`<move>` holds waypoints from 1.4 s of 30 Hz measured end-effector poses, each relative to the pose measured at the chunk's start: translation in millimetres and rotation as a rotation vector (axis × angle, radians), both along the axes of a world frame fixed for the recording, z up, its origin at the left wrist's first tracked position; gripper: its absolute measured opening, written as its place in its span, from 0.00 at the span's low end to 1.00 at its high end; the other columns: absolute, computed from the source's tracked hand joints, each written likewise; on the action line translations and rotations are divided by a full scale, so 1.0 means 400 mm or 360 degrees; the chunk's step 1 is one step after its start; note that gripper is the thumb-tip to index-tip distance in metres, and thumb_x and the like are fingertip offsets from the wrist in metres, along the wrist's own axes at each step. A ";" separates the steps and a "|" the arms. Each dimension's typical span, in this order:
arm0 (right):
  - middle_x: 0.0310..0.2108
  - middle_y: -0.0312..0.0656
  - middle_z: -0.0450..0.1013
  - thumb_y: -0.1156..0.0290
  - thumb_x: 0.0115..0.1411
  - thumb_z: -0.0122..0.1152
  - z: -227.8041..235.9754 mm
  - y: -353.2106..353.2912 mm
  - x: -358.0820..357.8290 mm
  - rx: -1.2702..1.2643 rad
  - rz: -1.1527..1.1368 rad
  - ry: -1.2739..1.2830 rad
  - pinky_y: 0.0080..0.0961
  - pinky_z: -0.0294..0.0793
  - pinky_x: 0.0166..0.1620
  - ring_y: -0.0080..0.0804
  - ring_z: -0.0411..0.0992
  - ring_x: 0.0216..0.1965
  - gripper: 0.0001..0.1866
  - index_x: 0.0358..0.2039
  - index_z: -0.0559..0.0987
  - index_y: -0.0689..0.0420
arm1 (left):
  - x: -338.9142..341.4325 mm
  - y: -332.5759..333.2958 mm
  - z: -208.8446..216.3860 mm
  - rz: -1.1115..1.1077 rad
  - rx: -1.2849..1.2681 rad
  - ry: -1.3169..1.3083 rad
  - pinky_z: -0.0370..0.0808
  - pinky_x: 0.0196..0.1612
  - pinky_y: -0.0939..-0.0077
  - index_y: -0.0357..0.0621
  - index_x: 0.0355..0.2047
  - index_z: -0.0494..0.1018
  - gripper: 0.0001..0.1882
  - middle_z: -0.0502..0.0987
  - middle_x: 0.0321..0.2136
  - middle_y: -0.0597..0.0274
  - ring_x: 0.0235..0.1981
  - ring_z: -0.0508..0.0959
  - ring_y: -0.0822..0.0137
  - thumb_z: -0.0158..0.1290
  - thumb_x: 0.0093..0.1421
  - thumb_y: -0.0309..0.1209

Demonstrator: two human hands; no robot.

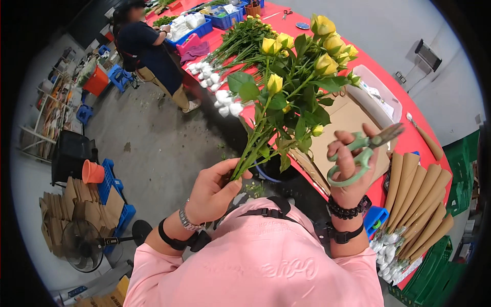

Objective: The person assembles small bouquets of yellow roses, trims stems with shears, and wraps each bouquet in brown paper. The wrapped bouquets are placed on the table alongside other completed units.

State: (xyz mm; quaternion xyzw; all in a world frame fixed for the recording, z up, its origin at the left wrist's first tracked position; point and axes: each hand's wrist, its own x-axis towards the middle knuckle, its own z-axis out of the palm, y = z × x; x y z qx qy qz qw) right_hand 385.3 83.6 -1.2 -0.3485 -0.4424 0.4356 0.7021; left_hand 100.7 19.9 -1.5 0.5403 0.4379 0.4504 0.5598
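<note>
A bunch of yellow roses [302, 92] with long green stems leans up and to the right in front of me. My left hand [217, 187] is closed round the lower stems. In my right hand [353, 163], to the right of the bunch, is a pair of green-handled scissors [360, 153]. Fingers pass through the handle loops, and the blades point up and right, apart from the stems. Behind the roses lies a sheet of brown cardboard [340, 120] on the red table [365, 56].
Wrapped flower bundles with white-covered stem ends [209, 77] line the table's left edge. Brown paper cones [417, 189] are piled at the right. A clear plastic bin [381, 89] stands behind. Another person [148, 48] works at the far left; a fan [84, 238] stands lower left.
</note>
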 end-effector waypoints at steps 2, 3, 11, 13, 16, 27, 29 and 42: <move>0.43 0.44 0.78 0.71 0.60 0.74 -0.049 0.016 0.055 -0.0054 0.0091 -0.0103 0.21 0.75 0.42 0.22 0.74 0.37 0.37 0.66 0.64 0.60 | 0.039 0.023 0.002 0.0010 -0.0052 -0.0003 0.72 0.37 0.83 0.32 0.61 0.70 0.22 0.80 0.45 0.60 0.34 0.72 0.80 0.53 0.68 0.21; 0.42 0.43 0.78 0.70 0.60 0.74 -0.077 0.022 0.082 -0.0146 0.0125 -0.0122 0.20 0.75 0.42 0.22 0.74 0.37 0.37 0.66 0.65 0.59 | 0.057 0.033 0.000 0.0010 -0.0077 0.0000 0.72 0.37 0.83 0.32 0.61 0.70 0.22 0.80 0.45 0.60 0.34 0.72 0.80 0.53 0.68 0.22; 0.39 0.41 0.78 0.67 0.58 0.76 -0.209 0.050 0.243 -0.0539 0.0352 -0.0277 0.21 0.76 0.40 0.24 0.75 0.37 0.39 0.65 0.65 0.60 | 0.163 0.071 -0.013 0.0028 -0.0242 -0.0152 0.71 0.34 0.83 0.32 0.59 0.72 0.22 0.81 0.43 0.62 0.31 0.71 0.80 0.49 0.65 0.18; 0.39 0.42 0.78 0.68 0.58 0.76 -0.226 0.053 0.266 -0.0603 0.0363 -0.0322 0.23 0.77 0.39 0.25 0.76 0.36 0.38 0.64 0.65 0.61 | 0.179 0.072 -0.015 0.0050 -0.0272 -0.0212 0.71 0.34 0.83 0.32 0.59 0.72 0.22 0.81 0.42 0.61 0.31 0.71 0.80 0.49 0.64 0.18; 0.31 0.40 0.79 0.67 0.57 0.77 -0.331 0.060 0.336 -0.0753 0.0346 -0.0786 0.22 0.76 0.34 0.24 0.75 0.29 0.37 0.62 0.66 0.60 | 0.196 0.067 -0.005 0.0086 -0.0300 -0.0136 0.71 0.33 0.82 0.33 0.58 0.73 0.21 0.81 0.41 0.61 0.30 0.71 0.79 0.51 0.64 0.20; 0.24 0.44 0.77 0.62 0.50 0.82 -0.452 0.028 0.476 -0.0776 0.0091 -0.1715 0.32 0.76 0.31 0.35 0.75 0.24 0.32 0.53 0.78 0.58 | 0.186 0.021 -0.027 0.0033 -0.0240 -0.0057 0.70 0.33 0.81 0.32 0.49 0.76 0.14 0.82 0.38 0.60 0.29 0.71 0.78 0.54 0.68 0.29; 0.26 0.47 0.78 0.59 0.50 0.81 -0.461 0.030 0.486 -0.0861 0.0110 -0.1797 0.34 0.77 0.32 0.38 0.78 0.26 0.33 0.53 0.78 0.58 | 0.186 0.011 -0.024 0.0042 -0.0225 0.0042 0.70 0.33 0.81 0.32 0.49 0.77 0.15 0.82 0.38 0.60 0.29 0.71 0.78 0.55 0.67 0.31; 0.35 0.52 0.82 0.50 0.53 0.77 -0.562 0.039 0.514 -0.0891 0.0252 -0.1890 0.40 0.81 0.43 0.50 0.82 0.38 0.34 0.53 0.77 0.59 | 0.220 -0.006 -0.035 0.0112 -0.0066 0.0116 0.71 0.33 0.81 0.32 0.55 0.75 0.20 0.82 0.37 0.59 0.29 0.73 0.76 0.55 0.69 0.35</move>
